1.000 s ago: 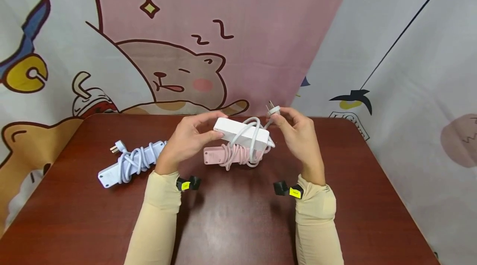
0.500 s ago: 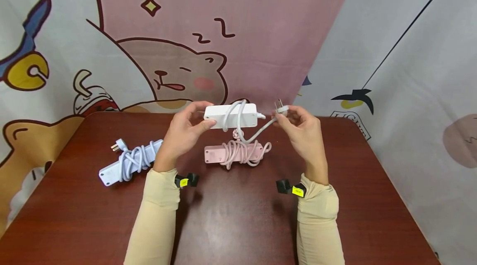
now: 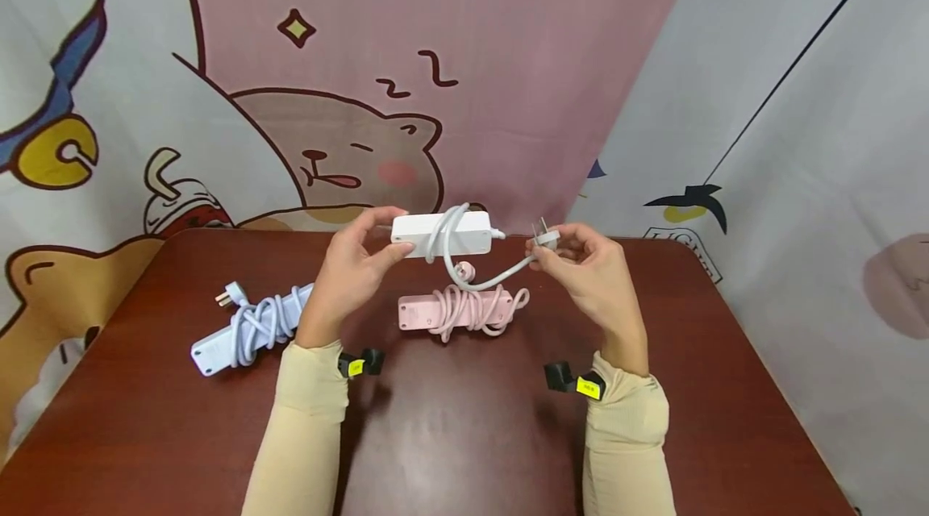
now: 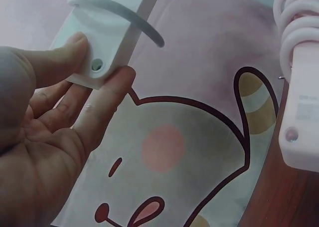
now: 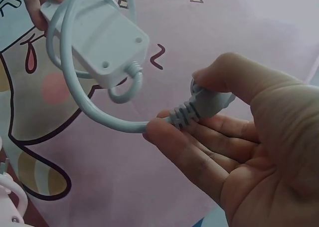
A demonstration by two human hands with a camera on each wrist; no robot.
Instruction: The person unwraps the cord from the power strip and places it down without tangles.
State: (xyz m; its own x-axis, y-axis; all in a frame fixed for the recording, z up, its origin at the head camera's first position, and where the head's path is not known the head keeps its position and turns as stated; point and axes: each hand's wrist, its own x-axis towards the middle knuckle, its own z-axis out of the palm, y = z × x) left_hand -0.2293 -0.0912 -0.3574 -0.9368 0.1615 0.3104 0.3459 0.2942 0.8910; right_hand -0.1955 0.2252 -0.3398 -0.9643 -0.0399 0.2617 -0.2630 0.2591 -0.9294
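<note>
A white power strip (image 3: 475,235) is held up above the table by my left hand (image 3: 353,270), thumb on the near face and fingers behind its left end. Its cord (image 5: 94,112) loops loosely round the strip and sags across to the right. My right hand (image 3: 591,274) pinches the cord's white plug (image 3: 546,239), prongs pointing up. In the right wrist view the thumb presses the plug (image 5: 209,100) while a fingertip touches the cord by its ribbed collar. Below, a pink power strip (image 3: 414,313) lies on the table with its cord wound round it.
A pale blue power strip (image 3: 214,352) with a wound cord lies on the left of the brown table (image 3: 464,435), partly hidden by my left wrist. Behind the table's far edge hangs a cartoon-printed cloth (image 3: 522,81).
The white power strip has moved left and levelled out. My right hand has drawn the plug to the right, so a longer stretch of cord hangs between the hands and one loop is looser.
</note>
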